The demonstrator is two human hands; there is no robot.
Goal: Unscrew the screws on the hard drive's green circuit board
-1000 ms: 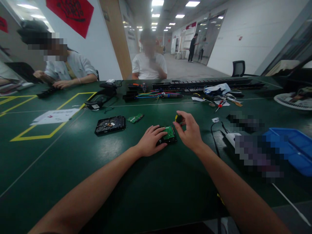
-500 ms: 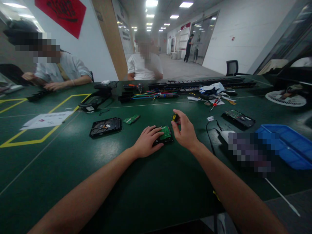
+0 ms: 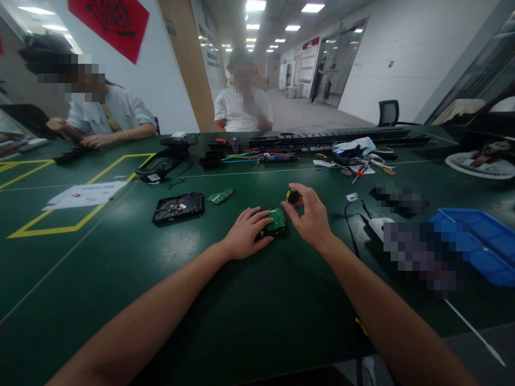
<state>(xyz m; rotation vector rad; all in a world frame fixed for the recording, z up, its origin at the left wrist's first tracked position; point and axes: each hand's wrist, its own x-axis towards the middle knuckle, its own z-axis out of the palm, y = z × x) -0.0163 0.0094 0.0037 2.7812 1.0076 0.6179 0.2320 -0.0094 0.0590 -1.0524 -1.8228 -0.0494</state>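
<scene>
A hard drive point(image 3: 277, 219) with a green circuit board on its upper face lies on the green table. My left hand point(image 3: 248, 231) rests over its left side and grips it, fingers across the board and thumb along the near edge. Just right of the drive, my right hand point(image 3: 310, 214) pinches the black and yellow handle of a screwdriver point(image 3: 292, 196) between thumb and fingers. Its shaft and tip cannot be made out. A loose green circuit board point(image 3: 221, 196) and a second hard drive point(image 3: 179, 208), its underside bare of a board, lie to the left.
Cables point(image 3: 249, 157) and long black rails point(image 3: 341, 138) stretch along the back. A red screwdriver point(image 3: 359, 172) lies behind my right hand. The blue tray point(image 3: 478, 241) sits far right. Papers point(image 3: 82, 195) lie left. Two people sit across the table, one at the left point(image 3: 116, 110), another opposite point(image 3: 243, 107).
The view has shifted slightly, moving everything a little to the right. The screwdriver handle has turned a little in my right fingers. My left hand stays on the hard drive.
</scene>
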